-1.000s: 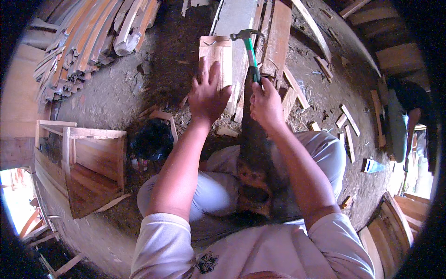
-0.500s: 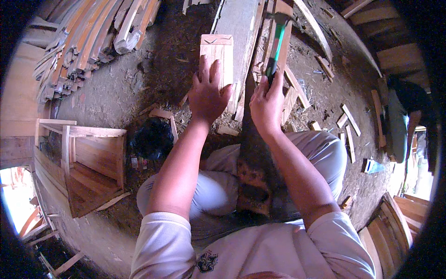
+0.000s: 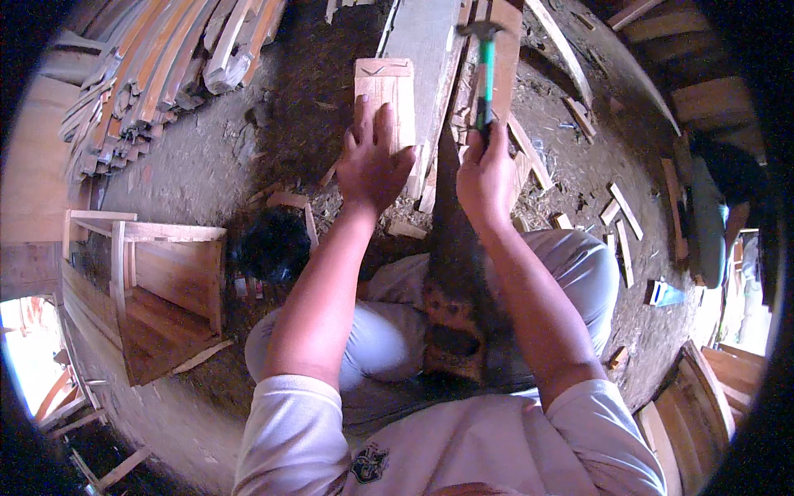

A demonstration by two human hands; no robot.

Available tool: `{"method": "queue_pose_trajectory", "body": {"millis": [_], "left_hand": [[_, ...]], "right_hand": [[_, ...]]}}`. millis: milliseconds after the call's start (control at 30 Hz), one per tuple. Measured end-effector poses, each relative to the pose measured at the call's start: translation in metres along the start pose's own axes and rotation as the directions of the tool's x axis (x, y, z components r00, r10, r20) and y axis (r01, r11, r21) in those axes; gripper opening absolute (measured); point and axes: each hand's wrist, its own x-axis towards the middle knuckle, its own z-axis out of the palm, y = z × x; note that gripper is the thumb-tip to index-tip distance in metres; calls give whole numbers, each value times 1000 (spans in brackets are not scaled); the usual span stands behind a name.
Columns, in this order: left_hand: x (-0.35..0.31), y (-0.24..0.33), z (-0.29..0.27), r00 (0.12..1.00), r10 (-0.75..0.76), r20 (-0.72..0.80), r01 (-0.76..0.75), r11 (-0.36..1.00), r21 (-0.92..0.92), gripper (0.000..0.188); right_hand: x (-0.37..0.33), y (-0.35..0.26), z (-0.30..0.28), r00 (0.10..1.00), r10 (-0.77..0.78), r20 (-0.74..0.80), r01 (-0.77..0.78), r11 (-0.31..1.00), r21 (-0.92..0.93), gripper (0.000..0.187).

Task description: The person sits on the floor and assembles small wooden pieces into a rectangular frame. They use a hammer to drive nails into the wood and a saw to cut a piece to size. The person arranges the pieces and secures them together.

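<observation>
Down on the dirt floor (image 3: 190,161) of what looks like a woodshop, someone's sitting with knees bent, pale T-shirt and grey trousers (image 3: 571,269), arms reaching forward. Left grip (image 3: 372,169) is laid palm down with the fingers spread across the near part of a pale wooden piece (image 3: 399,99), so it's pressing on it rather than wrapped around it. That piece sits right ahead of the person, overlapping the left edge of a long grey board (image 3: 418,41); can't tell exactly what's holding it up underneath. Near its far end there's a little dark V-shaped mark or bit, too small to make out. Right grip (image 3: 486,186) is closed round the dark end of a green-handled hammer (image 3: 486,78), which points away from the body, head a bit blurry, in front of a brown plank (image 3: 506,58) and well apart from the pale piece. Between the forearms there's a wide dark handsaw (image 3: 453,231), wooden handle end toward the lap. As for the rest: big stack of wood strips (image 3: 157,74) up at far left, an open wooden frame (image 3: 169,236) below that, and loose offcuts (image 3: 626,211) lying around on the right.
</observation>
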Motion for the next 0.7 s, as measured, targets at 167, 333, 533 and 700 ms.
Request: {"method": "queue_pose_trajectory", "body": {"millis": [167, 333, 533, 700], "left_hand": [[6, -1, 21, 986, 87, -145, -81, 996, 46, 85], [2, -2, 10, 992, 55, -117, -54, 998, 8, 84], [5, -10, 18, 981, 97, -166, -87, 994, 68, 86], [7, 4, 13, 1000, 12, 3, -12, 996, -88, 87]], "right_hand": [[-2, 24, 21, 935, -351, 52, 355, 920, -166, 26], [-4, -4, 0, 993, -119, 2, 119, 993, 19, 25], [-2, 0, 5, 972, -221, 78, 225, 973, -47, 26], [0, 20, 12, 965, -247, 88, 256, 962, -100, 26]]}}
